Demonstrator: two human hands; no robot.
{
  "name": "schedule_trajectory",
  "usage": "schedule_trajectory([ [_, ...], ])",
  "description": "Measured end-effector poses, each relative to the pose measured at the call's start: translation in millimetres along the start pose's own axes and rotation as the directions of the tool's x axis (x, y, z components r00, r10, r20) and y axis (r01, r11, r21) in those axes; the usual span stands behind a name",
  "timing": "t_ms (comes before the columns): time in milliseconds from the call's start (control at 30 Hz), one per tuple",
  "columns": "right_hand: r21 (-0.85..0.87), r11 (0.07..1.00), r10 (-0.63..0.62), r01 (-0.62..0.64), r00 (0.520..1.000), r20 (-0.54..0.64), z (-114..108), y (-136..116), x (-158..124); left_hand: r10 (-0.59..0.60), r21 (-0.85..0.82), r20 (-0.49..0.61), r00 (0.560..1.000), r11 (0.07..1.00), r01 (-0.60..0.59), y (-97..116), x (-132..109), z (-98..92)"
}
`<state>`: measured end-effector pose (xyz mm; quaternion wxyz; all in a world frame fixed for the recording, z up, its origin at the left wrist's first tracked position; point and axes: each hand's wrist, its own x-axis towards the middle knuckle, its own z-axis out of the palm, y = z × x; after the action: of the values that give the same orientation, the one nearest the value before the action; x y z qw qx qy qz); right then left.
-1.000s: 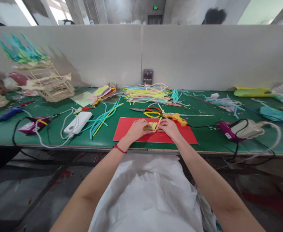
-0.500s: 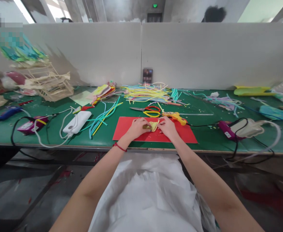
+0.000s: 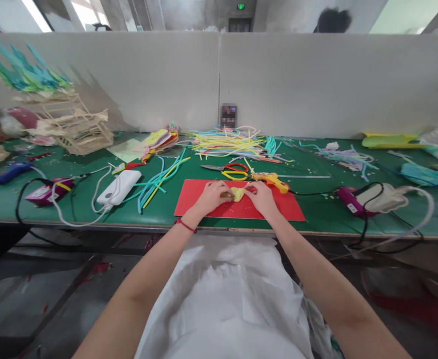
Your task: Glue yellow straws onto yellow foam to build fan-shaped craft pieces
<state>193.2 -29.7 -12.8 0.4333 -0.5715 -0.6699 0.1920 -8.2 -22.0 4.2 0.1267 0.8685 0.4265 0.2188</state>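
A small ridged pale-yellow piece (image 3: 237, 194) lies on a red board (image 3: 194, 199) in front of me. My left hand (image 3: 215, 196) grips it at its left edge, fingers bent and closed. From the other side, the pinched fingertips of my right hand (image 3: 259, 196) meet its right edge. Just behind the board are scissors (image 3: 234, 170) with red and yellow handles. The orange glue gun (image 3: 271, 181) lies behind my right hand, its front close to the scissors.
Many coloured foam-like strips (image 3: 226, 144) are heaped at the back. A white power strip (image 3: 119, 189) with cables sits to the left, near a purple box (image 3: 50, 192). Another purple box (image 3: 353, 202) stands right. Stick frames (image 3: 80, 132) fill the far left.
My right fingertips have shifted slightly at the yellow piece's right edge, and the narrow strip seen upright there no longer shows. My left hand stays in place.
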Motion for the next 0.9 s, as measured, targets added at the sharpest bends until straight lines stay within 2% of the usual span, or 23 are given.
schedule_trajectory([
  [233,-0.075,0.985,-0.154,0.158,0.986,0.059,-11,7,-2,0.02,-0.015,0.002,1.0,1.0,-0.02,1,-1,-1.4],
  [367,-0.029,0.99,-0.134,0.136,0.99,0.042,-11,8,-4,0.007,-0.061,-0.022,1.0,0.998,-0.009,-3,-1,0.2],
  [533,0.099,0.995,-0.032,0.031,0.999,0.005,-12,9,-4,0.021,-0.114,-0.05,0.999,0.993,-0.027,-7,0,1.9],
  [767,0.029,0.997,-0.071,0.07,0.997,0.014,-9,10,-2,0.042,-0.171,-0.084,0.996,0.984,-0.056,-7,1,1.2],
  [900,0.038,0.997,-0.067,0.067,0.998,0.016,-8,13,-2,-0.007,-0.27,-0.154,0.988,0.962,-0.036,-6,-3,-1.9],
])
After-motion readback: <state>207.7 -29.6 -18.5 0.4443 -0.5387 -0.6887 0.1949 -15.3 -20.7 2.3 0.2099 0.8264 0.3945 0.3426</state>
